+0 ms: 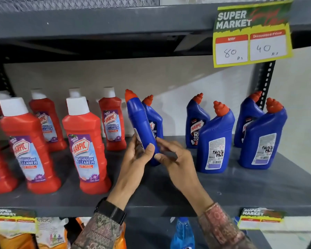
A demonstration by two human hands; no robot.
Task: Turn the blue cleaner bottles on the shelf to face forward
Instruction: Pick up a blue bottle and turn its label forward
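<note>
Several blue cleaner bottles with orange-red caps stand on the grey shelf. I hold one blue bottle tilted, its narrow side toward me and its label edge turned left. My left hand grips its lower part, thumb across the front. My right hand touches the bottle's base with fingertips and thumb. Behind it a blue bottle shows part of its front label. Another blue bottle faces forward. Two front bottles show their back labels; one behind is partly hidden.
Several red bathroom cleaner bottles fill the shelf's left half, labels forward. A yellow price tag hangs from the upper shelf edge. Below the shelf are a blue spray bottle and orange packets.
</note>
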